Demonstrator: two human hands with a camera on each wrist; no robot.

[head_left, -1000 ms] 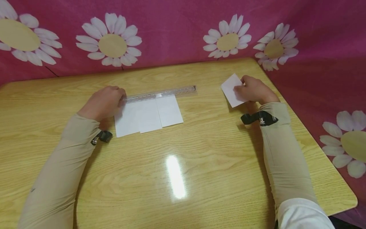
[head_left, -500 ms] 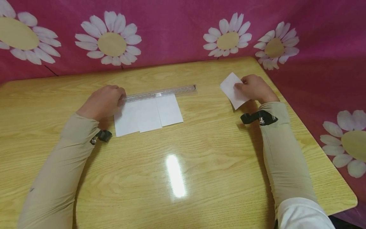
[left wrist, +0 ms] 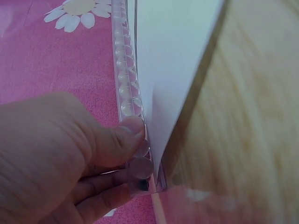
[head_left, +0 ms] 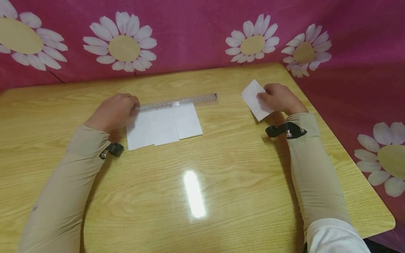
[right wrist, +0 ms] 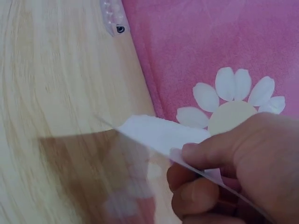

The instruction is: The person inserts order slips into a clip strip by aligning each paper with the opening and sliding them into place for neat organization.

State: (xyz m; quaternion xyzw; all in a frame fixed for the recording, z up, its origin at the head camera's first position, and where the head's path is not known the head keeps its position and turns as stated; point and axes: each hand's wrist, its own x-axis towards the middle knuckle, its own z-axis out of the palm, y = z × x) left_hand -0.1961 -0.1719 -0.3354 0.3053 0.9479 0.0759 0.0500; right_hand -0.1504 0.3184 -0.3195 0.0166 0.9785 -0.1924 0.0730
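My left hand [head_left: 113, 111] holds the left end of a clear plastic ruler [head_left: 183, 102]. In the left wrist view the thumb lies on the ruler [left wrist: 124, 74], with fingers at its far side. White paper pieces [head_left: 152, 128] lie side by side along the ruler's near edge, their lower edges stepped; the rightmost piece [head_left: 188, 121] shows a seam beside it. At the right, my right hand [head_left: 281, 99] pinches a separate white paper piece [head_left: 253, 96] between thumb and fingers. This paper [right wrist: 156, 135] is tilted, held above the table, and casts a shadow in the right wrist view.
The wood-grain table [head_left: 221, 168] has a bright light reflection near its middle. Its right edge runs close to my right forearm. A pink cloth [head_left: 190, 31] with large white daisies hangs behind and to the right. Dark straps [head_left: 288, 130] sit on both wrists.
My right hand has shifted slightly left with its paper, whose tilt has varied a little. The left hand, ruler and lying papers look unmoved.
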